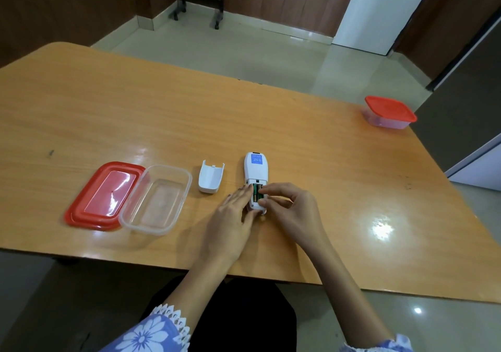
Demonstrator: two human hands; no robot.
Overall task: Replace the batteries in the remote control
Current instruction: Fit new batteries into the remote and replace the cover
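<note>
Lying face down on the wooden table [135, 113], white remote control [256, 172], blue label toward the far end, battery compartment open at the near end, batteries [257, 193] sitting inside it.

Reaching in from the near edge, left hand [230, 218], palm down, fingers stretched nearly flat and close together, fingertips pressing along the left side of the remote's near end, steadying it; nothing gripped.

Coming in from the right with forearm angled across the table edge, right hand [291, 210], wrist slightly raised, fingers curled, thumb and forefinger pinching together over the compartment and touching the batteries; whether one is actually being held, impossible to tell.

Resting just left of the remote, apart from it, detached white battery cover [211, 178], hollow side up.

Sitting farther left, clear plastic container [156, 199], open, its edge overlapping a red lid [104, 195] lying beside it.

Standing well apart near the far right corner, a second container with red lid [389, 111], closed.

Showing at both wrists, blue floral sleeves [154, 335] with white lace trim.
</note>
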